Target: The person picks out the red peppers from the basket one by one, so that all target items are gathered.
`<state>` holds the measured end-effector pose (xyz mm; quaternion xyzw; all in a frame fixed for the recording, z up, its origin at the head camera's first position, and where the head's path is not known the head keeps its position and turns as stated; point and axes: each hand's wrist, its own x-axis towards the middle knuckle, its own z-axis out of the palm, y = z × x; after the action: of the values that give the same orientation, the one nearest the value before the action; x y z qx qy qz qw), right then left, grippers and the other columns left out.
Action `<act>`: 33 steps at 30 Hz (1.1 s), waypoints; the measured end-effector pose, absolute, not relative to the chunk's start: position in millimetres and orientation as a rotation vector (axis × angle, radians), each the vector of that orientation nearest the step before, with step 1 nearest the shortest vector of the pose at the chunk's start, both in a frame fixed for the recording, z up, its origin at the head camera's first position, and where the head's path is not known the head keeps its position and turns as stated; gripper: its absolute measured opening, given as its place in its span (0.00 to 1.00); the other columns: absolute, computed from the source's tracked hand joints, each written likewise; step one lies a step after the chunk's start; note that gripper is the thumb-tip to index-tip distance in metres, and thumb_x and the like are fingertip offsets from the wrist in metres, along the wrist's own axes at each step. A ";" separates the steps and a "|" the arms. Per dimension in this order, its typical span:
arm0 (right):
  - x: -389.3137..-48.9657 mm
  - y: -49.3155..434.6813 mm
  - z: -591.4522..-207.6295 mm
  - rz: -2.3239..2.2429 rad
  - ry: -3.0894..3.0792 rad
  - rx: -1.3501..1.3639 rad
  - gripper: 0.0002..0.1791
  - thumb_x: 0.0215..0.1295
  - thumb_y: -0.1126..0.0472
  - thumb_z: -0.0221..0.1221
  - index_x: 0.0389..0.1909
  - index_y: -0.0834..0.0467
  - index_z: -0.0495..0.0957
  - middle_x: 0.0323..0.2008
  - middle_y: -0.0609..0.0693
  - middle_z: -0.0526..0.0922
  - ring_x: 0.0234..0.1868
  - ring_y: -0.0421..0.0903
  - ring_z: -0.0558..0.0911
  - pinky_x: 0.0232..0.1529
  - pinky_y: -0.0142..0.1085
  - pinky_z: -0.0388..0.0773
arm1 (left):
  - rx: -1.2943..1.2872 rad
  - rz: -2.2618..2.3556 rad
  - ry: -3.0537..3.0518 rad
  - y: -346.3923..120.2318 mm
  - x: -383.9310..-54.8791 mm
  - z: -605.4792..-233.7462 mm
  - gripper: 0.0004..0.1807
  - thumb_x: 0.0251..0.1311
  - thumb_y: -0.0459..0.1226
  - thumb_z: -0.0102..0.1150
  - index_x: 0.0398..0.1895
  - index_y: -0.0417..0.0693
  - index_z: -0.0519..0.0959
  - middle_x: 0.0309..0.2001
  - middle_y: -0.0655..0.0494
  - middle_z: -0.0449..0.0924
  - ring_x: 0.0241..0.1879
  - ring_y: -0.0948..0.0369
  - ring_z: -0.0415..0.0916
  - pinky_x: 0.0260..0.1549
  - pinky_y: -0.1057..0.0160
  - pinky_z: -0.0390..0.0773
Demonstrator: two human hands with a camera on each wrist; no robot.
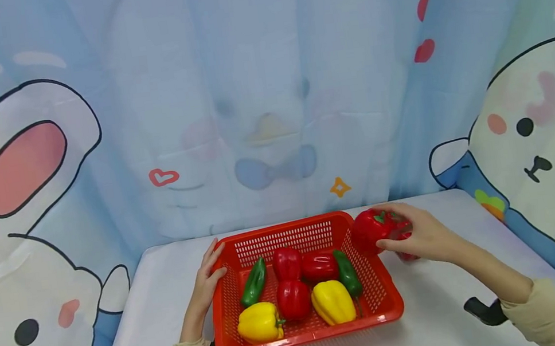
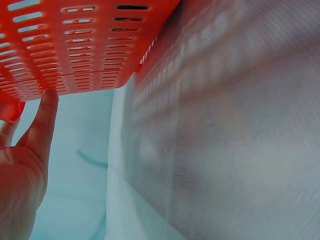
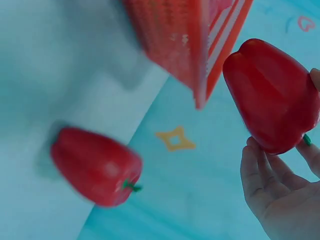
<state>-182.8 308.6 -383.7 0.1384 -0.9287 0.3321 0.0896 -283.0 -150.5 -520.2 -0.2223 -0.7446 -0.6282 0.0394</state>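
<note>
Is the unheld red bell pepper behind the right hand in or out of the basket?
Out: the right wrist view shows the red bell pepper lying on the table, apart from the red basket.

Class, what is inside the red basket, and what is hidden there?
Inside the red basket lie two yellow peppers, two green peppers and three red peppers. Whatever is directly beneath them is covered.
</note>
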 end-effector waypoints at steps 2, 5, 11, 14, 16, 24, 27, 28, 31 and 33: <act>-176.5 318.2 -384.2 1.000 -2.767 0.369 0.40 0.53 0.54 0.73 0.66 0.59 0.68 0.58 0.65 0.74 0.54 0.63 0.75 0.34 0.46 0.84 | -0.685 -1.931 -2.277 -150.3 -282.6 -520.7 0.29 0.67 0.26 0.47 0.72 0.37 0.63 0.78 0.43 0.45 0.75 0.43 0.43 0.57 0.77 0.63; -169.0 329.6 -386.2 1.004 -2.776 0.323 0.41 0.53 0.54 0.73 0.66 0.61 0.68 0.57 0.67 0.73 0.53 0.64 0.75 0.33 0.45 0.84 | -0.701 -1.931 -2.272 -150.5 -282.3 -520.5 0.29 0.67 0.26 0.47 0.72 0.36 0.63 0.78 0.41 0.44 0.75 0.42 0.43 0.57 0.77 0.63; -162.0 341.7 -398.0 0.982 -2.798 0.304 0.41 0.51 0.54 0.74 0.65 0.63 0.68 0.55 0.66 0.75 0.47 0.58 0.78 0.33 0.39 0.83 | -0.688 -1.933 -2.279 -151.8 -279.9 -517.6 0.29 0.67 0.26 0.47 0.72 0.36 0.63 0.78 0.41 0.44 0.75 0.42 0.42 0.56 0.77 0.63; -156.2 347.9 -404.4 0.974 -2.814 0.262 0.42 0.50 0.54 0.75 0.65 0.63 0.69 0.55 0.67 0.75 0.46 0.58 0.78 0.36 0.43 0.83 | -0.695 -1.940 -2.279 -150.8 -280.6 -517.5 0.29 0.67 0.26 0.46 0.72 0.36 0.62 0.78 0.41 0.44 0.75 0.42 0.42 0.57 0.77 0.63; -152.4 353.1 -409.1 0.964 -2.832 0.229 0.43 0.49 0.54 0.75 0.65 0.64 0.68 0.56 0.67 0.74 0.47 0.59 0.78 0.37 0.46 0.84 | -0.693 -1.937 -2.278 -150.0 -281.2 -517.9 0.29 0.67 0.26 0.46 0.72 0.36 0.63 0.78 0.41 0.44 0.75 0.42 0.42 0.57 0.77 0.63; -139.9 372.0 -431.1 0.956 -2.891 0.143 0.45 0.46 0.52 0.76 0.64 0.64 0.68 0.55 0.68 0.73 0.48 0.60 0.77 0.33 0.43 0.84 | -0.702 -1.931 -2.272 -150.3 -280.3 -517.3 0.29 0.67 0.27 0.46 0.73 0.36 0.62 0.78 0.41 0.44 0.75 0.42 0.42 0.57 0.77 0.64; -135.9 376.6 -438.2 0.946 -2.907 0.114 0.46 0.45 0.52 0.77 0.64 0.65 0.68 0.55 0.68 0.72 0.48 0.60 0.77 0.33 0.44 0.84 | -0.709 -1.943 -2.267 -150.2 -280.5 -517.5 0.29 0.68 0.26 0.46 0.73 0.36 0.62 0.78 0.41 0.44 0.75 0.43 0.42 0.56 0.76 0.65; -134.9 378.0 -440.4 0.946 -2.912 0.105 0.47 0.45 0.51 0.77 0.64 0.65 0.68 0.55 0.68 0.72 0.48 0.61 0.77 0.33 0.44 0.84 | -0.711 -1.948 -2.265 -150.2 -280.5 -517.7 0.29 0.68 0.26 0.46 0.73 0.36 0.62 0.78 0.40 0.44 0.75 0.43 0.42 0.56 0.76 0.65; -132.1 381.2 -446.8 0.930 -2.930 0.093 0.47 0.44 0.51 0.77 0.64 0.66 0.67 0.54 0.69 0.72 0.47 0.61 0.77 0.33 0.45 0.83 | -0.713 -1.955 -2.257 -150.2 -280.5 -517.9 0.29 0.68 0.26 0.46 0.73 0.36 0.62 0.78 0.39 0.44 0.75 0.42 0.42 0.56 0.77 0.64; -130.4 382.8 -451.1 0.915 -2.943 0.081 0.48 0.44 0.50 0.77 0.63 0.66 0.68 0.54 0.68 0.73 0.47 0.60 0.77 0.34 0.46 0.83 | -0.708 -1.949 -2.262 -150.3 -280.4 -518.3 0.29 0.68 0.26 0.46 0.72 0.36 0.62 0.77 0.40 0.44 0.75 0.43 0.42 0.56 0.77 0.63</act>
<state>-130.4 382.8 -451.1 0.0261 -0.9542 0.2967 0.0295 -280.4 -150.3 -518.3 -0.2305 -0.7366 -0.6348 0.0364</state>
